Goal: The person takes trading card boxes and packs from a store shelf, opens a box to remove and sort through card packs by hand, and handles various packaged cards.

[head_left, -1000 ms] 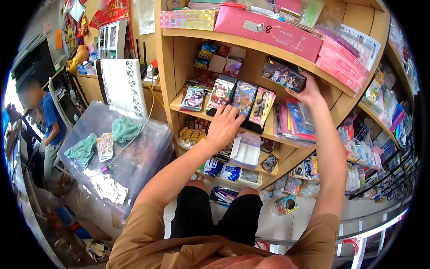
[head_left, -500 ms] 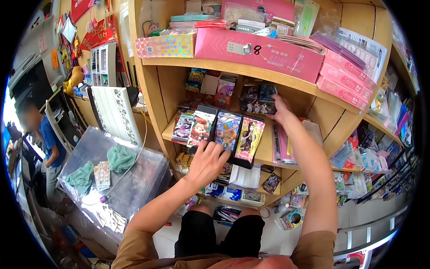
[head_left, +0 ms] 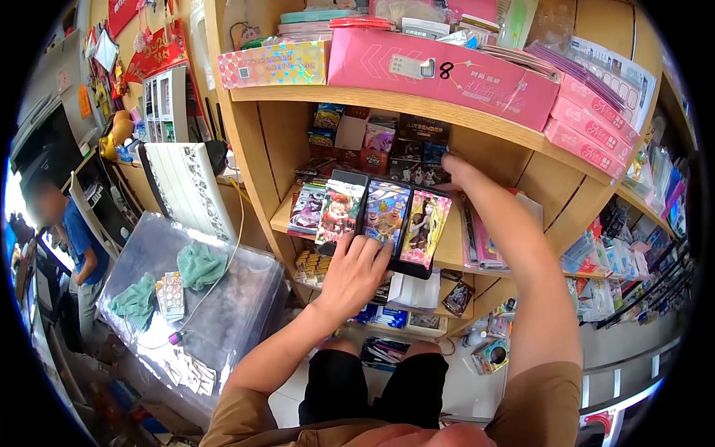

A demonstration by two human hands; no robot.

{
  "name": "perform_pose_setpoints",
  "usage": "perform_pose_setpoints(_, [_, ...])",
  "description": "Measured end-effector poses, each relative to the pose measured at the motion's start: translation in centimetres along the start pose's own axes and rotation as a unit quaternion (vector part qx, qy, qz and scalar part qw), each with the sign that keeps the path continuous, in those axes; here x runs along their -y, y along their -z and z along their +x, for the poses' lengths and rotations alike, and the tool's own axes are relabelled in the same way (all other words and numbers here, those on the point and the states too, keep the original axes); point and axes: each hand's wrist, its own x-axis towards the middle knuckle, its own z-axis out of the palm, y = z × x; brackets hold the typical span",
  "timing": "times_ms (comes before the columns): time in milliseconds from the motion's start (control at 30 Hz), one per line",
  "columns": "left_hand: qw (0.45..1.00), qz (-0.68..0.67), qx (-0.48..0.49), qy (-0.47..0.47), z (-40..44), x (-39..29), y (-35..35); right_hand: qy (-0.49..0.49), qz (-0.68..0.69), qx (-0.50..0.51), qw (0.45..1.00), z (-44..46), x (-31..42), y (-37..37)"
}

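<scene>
A black card-pack tray stands on the middle shelf, tilted toward me, with a row of upright packs in it: a red one, a blue one and a yellow-and-pink one. My left hand holds its front edge, fingers curled over the rim. Deeper in the shelf stands a dark card box with "AIRBENDER" lettering at its top. My right hand grips its right side; some of the fingertips are hidden. Left of the dark box are small open boxes of card packs.
A pink carton marked 8 fills the shelf above. Folders stand right of the tray. At left, a plastic-covered surface carries green cloths and cards. A person in blue stands far left.
My right hand has shifted the dark card box slightly left and back, toward the small boxes; more of its lettered top shows. My left hand stays on the tray. The view has shifted slightly.
</scene>
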Motion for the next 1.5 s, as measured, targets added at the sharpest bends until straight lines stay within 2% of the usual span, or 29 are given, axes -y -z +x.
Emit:
perform_pose_setpoints(133, [1.000, 0.002, -0.025, 0.002, -0.1, 0.0, -0.9, 0.020, -0.083, -0.016, 0.996, 3.0, -0.8, -0.3])
perform_pose_setpoints(200, [0.999, -0.015, -0.037, 0.007, -0.3, 0.0, -0.9, 0.084, -0.106, 0.008, 0.991, 1.4, 0.1, -0.1])
perform_pose_setpoints(233, [0.999, -0.013, -0.042, 0.012, -0.4, 0.0, -1.2, 0.096, -0.056, -0.032, 0.993, 0.2, 1.0, 0.1])
perform_pose_setpoints(267, [0.999, -0.014, -0.042, 0.014, -0.6, -0.1, -1.4, 0.096, -0.058, -0.032, 0.993, -1.5, 2.1, 0.7])
perform_pose_setpoints(300, [0.998, -0.020, -0.053, 0.010, -0.6, 0.0, -1.5, 0.131, -0.214, -0.016, 0.968, -3.1, 3.4, 1.4])
perform_pose_setpoints(333, [0.998, -0.027, -0.063, 0.006, -0.5, 0.1, -1.6, 0.162, -0.364, -0.001, 0.917, -3.6, 4.0, 2.0])
perform_pose_setpoints(367, [0.998, -0.027, -0.063, 0.007, -0.4, 0.2, -1.7, 0.356, -0.510, -0.049, 0.781, -4.3, 3.5, 1.9])
perform_pose_setpoints(400, [0.997, -0.029, -0.066, 0.005, -0.4, 0.2, -1.8, 0.356, -0.510, -0.047, 0.781, -4.8, 3.5, 2.1])
perform_pose_setpoints(467, [0.997, -0.029, -0.068, 0.005, -0.6, 0.2, -1.8, 0.287, -0.657, 0.035, 0.696, -7.3, 4.0, 2.5])
perform_pose_setpoints(500, [0.997, -0.030, -0.073, 0.006, -0.5, 0.2, -1.9, 0.320, -0.704, -0.003, 0.634, -6.6, 3.1, 2.2])
perform_pose_setpoints(533, [0.996, -0.031, -0.077, 0.009, -0.6, 0.1, -2.0, 0.321, -0.704, -0.002, 0.633, -6.1, 2.7, 1.7])
perform_pose_setpoints(600, [0.996, -0.035, -0.086, 0.016, -0.6, 0.0, -1.9, 0.321, -0.742, -0.042, 0.587, -5.5, 2.8, 0.2])
perform_pose_setpoints(700, [0.994, -0.043, -0.093, 0.024, -0.7, 0.0, -2.2, 0.303, -0.760, -0.039, 0.574, -5.4, 4.1, -0.5])
perform_pose_setpoints(867, [0.993, -0.054, -0.102, 0.026, -0.4, 0.2, -2.5, 0.329, -0.770, -0.035, 0.545, -4.4, 4.0, -0.7])
perform_pose_setpoints(933, [0.987, -0.081, -0.138, 0.027, -0.7, -0.1, -2.0, 0.265, -0.777, -0.039, 0.570, -4.7, 3.8, -0.4])
perform_pose_setpoints(1000, [0.969, -0.105, -0.224, 0.017, -2.4, -0.4, -1.6, 0.286, -0.787, -0.030, 0.545, -5.1, 4.5, 0.6])
perform_pose_setpoints(1067, [0.945, -0.125, -0.300, 0.022, -6.7, -1.5, -2.2, 0.404, -0.692, -0.109, 0.588, -5.1, 5.6, 1.3])
perform_pose_setpoints(1100, [0.935, -0.147, -0.318, 0.043, -9.4, -2.3, -3.4, 0.503, -0.597, -0.151, 0.606, -4.9, 6.8, 0.6])
perform_pose_setpoints(1133, [0.943, -0.180, -0.271, 0.075, -12.6, -3.3, -4.7, 0.574, -0.512, -0.160, 0.618, -5.8, 8.4, -0.5])
perform_pose_setpoints(1167, [0.948, -0.224, -0.182, 0.136, -16.9, -4.3, -7.1, 0.643, -0.427, -0.163, 0.614, -6.7, 10.0, -1.6])
perform_pose_setpoints(1200, [0.947, -0.222, -0.183, 0.140, -20.0, -5.2, -8.7, 0.690, -0.362, -0.139, 0.611, -8.6, 11.6, -3.7])
perform_pose_setpoints(1233, [0.949, -0.215, -0.052, 0.224, -22.6, -5.9, -9.9, 0.691, -0.361, -0.135, 0.612, -8.3, 12.3, -5.7])
perform_pose_setpoints(1267, [0.927, -0.204, 0.082, 0.305, -24.6, -6.5, -10.4, 0.631, -0.421, -0.077, 0.647, -7.6, 12.9, -7.7])
perform_pose_setpoints(1300, [0.925, -0.203, 0.081, 0.310, -25.9, -6.9, -10.7, 0.566, -0.478, -0.019, 0.671, -7.1, 13.7, -9.7])
perform_pose_setpoints(1333, [0.944, -0.143, 0.132, 0.265, -27.0, -7.5, -10.7, 0.567, -0.478, -0.013, 0.671, -7.1, 14.3, -12.1])
perform_pose_setpoints(1367, [0.955, -0.081, 0.182, 0.218, -27.9, -7.8, -10.8, 0.526, -0.550, 0.012, 0.649, -7.2, 14.7, -14.4])
perform_pose_setpoints(1400, [0.955, -0.078, 0.183, 0.221, -28.1, -7.6, -11.1, 0.506, -0.582, 0.023, 0.637, -6.6, 14.8, -15.8])
perform_pose_setpoints(1433, [0.945, -0.104, 0.184, 0.249, -28.0, -7.5, -11.7, 0.485, -0.613, 0.035, 0.622, -6.1, 15.0, -17.2])
perform_pose_setpoints(1500, [0.907, -0.165, 0.204, 0.328, -28.1, -7.1, -13.0, 0.541, -0.595, 0.015, 0.594, -4.5, 14.8, -19.5])
